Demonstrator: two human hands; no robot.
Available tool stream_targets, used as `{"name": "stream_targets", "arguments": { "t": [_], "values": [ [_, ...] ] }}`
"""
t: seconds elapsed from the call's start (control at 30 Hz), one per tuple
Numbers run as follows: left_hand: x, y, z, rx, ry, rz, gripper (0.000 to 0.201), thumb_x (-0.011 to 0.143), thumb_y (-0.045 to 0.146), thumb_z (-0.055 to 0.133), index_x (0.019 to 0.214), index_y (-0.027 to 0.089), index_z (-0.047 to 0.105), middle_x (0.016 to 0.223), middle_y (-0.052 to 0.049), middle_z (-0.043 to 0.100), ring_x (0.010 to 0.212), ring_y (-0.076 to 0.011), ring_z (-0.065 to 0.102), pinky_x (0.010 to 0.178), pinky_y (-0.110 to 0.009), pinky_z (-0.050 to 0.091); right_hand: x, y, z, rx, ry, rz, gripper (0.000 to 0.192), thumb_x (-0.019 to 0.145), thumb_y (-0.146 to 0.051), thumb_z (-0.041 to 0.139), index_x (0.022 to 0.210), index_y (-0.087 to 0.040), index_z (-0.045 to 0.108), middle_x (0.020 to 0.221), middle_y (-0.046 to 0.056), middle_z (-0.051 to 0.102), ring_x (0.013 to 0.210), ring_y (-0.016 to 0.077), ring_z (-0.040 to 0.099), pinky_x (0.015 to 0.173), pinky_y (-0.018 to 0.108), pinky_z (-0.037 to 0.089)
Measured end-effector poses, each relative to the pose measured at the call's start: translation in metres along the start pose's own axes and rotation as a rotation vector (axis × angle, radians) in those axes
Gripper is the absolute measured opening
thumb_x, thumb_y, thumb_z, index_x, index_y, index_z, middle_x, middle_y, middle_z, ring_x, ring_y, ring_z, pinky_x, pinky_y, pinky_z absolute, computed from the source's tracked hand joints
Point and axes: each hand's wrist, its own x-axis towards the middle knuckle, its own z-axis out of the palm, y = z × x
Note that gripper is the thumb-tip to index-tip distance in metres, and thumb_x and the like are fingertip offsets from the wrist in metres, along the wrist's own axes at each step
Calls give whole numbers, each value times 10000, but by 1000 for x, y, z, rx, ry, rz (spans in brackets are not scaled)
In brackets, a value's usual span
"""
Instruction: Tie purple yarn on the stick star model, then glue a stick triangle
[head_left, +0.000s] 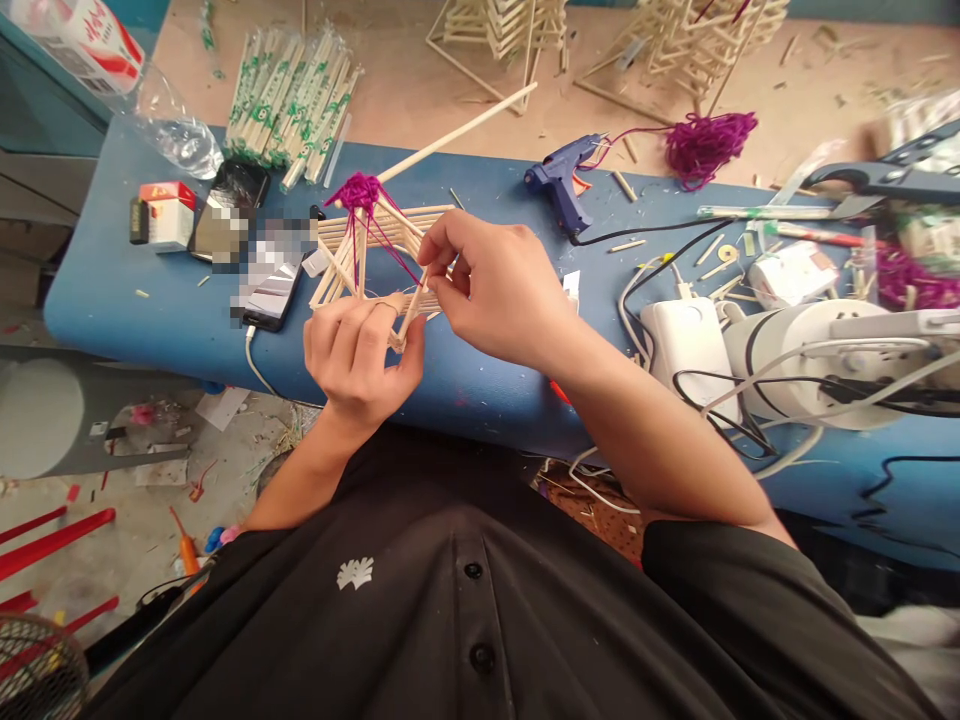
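Observation:
A small frame of pale wooden sticks [382,226] is held above the blue table mat, with a knot of purple yarn [355,193] at its top and thin purple strands running down. One long stick [465,128] points away from the knot to the upper right. My left hand [360,350] is closed on the near lower corner of the frame. My right hand [487,280] pinches at the right side, where a purple strand meets a stick; its fingertips partly hide what they grip. Right of the frame lies a blue glue gun [564,185].
Wrapped chopsticks [289,100], phones [274,270] and a plastic bottle [124,85] lie left. A purple yarn ball [709,148] and finished stick structures [502,30] are at the back. Scissors [892,175], a white charger [690,345] and tangled cables crowd the right.

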Motion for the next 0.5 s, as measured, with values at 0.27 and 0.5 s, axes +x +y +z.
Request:
{"name": "stream_targets", "arguments": {
  "t": [0.27,0.5],
  "values": [
    [-6,-3,-1,-62,-10,31,153,874,123,833,1002,182,774,879,-59,807,889,-240,731,835,-371,586,-13,10,17,-99,182,-125,204,979,-150,467,1144,-202,577,1031,43,721,802,136,636,745,289,477],
    [-9,-1,5,-47,9,53,265,874,69,815,1128,142,806,905,-72,807,866,-224,702,822,-345,574,-28,14,40,-130,464,-285,63,999,-171,523,1027,-221,550,934,23,722,818,141,685,747,305,549]
  ]
}}
